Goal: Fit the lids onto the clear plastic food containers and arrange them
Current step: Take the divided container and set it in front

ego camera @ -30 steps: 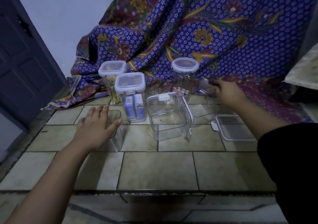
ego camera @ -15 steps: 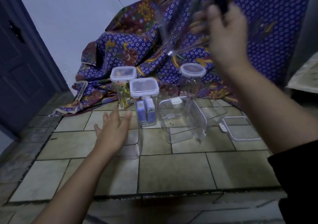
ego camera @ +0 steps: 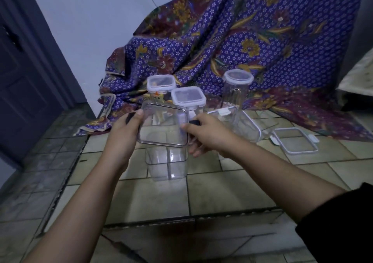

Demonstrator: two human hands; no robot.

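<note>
A clear square lid [ego camera: 163, 125] with a dark rim is held tilted over an open clear container [ego camera: 166, 164] on the tiled floor. My left hand [ego camera: 125, 133] grips the lid's left edge. My right hand [ego camera: 203, 135] grips its right edge at a dark clasp. Behind stand two lidded square containers [ego camera: 188, 98] [ego camera: 161, 83] and a lidded round jar [ego camera: 237, 81]. A large open container [ego camera: 242, 125] lies to the right, with a loose lid [ego camera: 293, 143] flat on the tiles beside it.
A purple patterned cloth [ego camera: 252, 30] drapes over something behind the containers. A dark door [ego camera: 22, 77] stands at the left. The tiled ledge [ego camera: 201, 194] drops off at a front edge near me.
My right hand brought the lid down from up high to above the open container. My left hand rose from the container and took the lid's left edge.
</note>
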